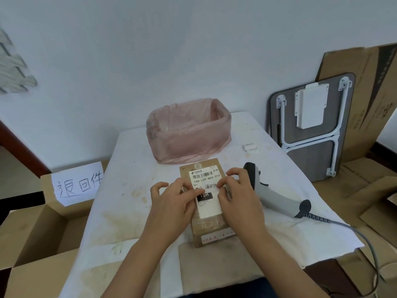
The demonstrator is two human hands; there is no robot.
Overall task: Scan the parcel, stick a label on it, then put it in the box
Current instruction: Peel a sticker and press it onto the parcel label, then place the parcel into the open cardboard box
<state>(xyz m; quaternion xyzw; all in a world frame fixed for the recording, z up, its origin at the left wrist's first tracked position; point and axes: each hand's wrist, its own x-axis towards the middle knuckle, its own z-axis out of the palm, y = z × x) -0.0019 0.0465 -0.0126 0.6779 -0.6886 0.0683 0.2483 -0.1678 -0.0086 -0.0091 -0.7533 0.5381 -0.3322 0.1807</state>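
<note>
A brown cardboard parcel (211, 227) lies flat on the white-covered table (133, 181) in front of me. A white shipping sheet with a barcode covers its top. Across that sheet lies a small white label (211, 186) with handwriting. My left hand (171, 203) presses the label's left end with its fingertips. My right hand (238, 194) presses the right end. A grey and black barcode scanner (277, 195) rests on the table just right of my right hand, its cable trailing off the right edge. An open cardboard box (43, 226) with a handwritten paper sign stands at the left, below table height.
A bin lined with a pink plastic bag (189, 130) stands at the table's far side behind the parcel. A small stack of white labels (250, 146) lies at the far right. A folded table (309, 125) and flattened cartons (365, 108) lean against the wall on the right.
</note>
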